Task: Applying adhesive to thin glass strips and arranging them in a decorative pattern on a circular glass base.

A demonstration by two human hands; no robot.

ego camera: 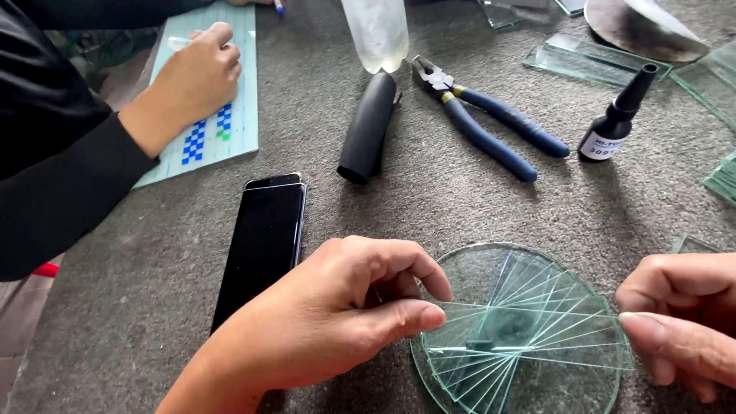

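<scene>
Hidden: the right hand [678, 326] is running off the right frame edge; the glass strip's [529, 314] ends are sitting under fingertips, and the fanned strips [506, 360] are blurring together.
Hands: the left hand [337, 318] is pinching the strip's left end; the right hand is pinching its right end.
Place: the strip is hovering over the round glass disc [468, 268] near the desk's [153, 291] near edge.
Axis: the strip is lying level, running left to right.
Elsewhere: another person's hand [195, 73] is resting on a checked sheet [230, 130] at the far-left corner.
</scene>
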